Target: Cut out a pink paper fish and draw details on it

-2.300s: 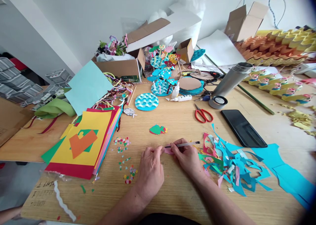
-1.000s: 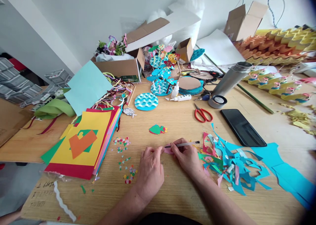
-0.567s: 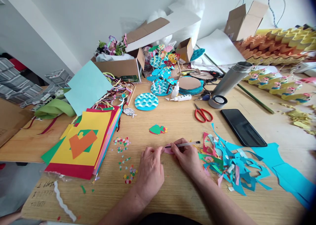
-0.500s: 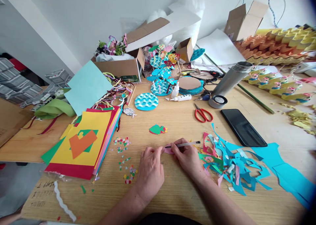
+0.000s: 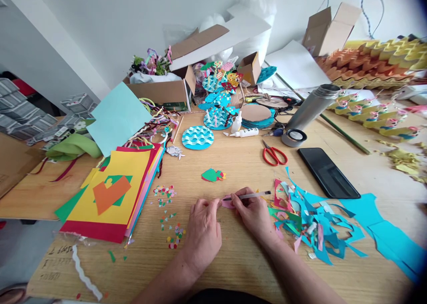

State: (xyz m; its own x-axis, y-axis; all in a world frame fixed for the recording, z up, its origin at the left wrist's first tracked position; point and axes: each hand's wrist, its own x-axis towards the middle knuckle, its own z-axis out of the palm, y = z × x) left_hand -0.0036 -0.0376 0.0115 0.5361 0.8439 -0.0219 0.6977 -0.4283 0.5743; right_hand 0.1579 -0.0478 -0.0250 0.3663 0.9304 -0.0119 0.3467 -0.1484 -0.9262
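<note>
Now right grip (image 5: pixel 251 212) pinches pen (image 5: pixel 251 195) over pink paper (image 5: pixel 227 203); left grip (image 5: pixel 204 226) pinches paper's left edge.

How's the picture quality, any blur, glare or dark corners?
Head view: right corners go dark, and the blue paper turns soft toward the lower one; head view: pale highlights on the flask; head view: left hand, right hand and pen look fairly sharp.

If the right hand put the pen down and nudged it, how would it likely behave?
The pen would probably roll, since it looks slender and rounded and the wooden tabletop looks flat. It seems stiff: its visible length runs straight out of the right hand. It is likely light, being so thin.
</note>
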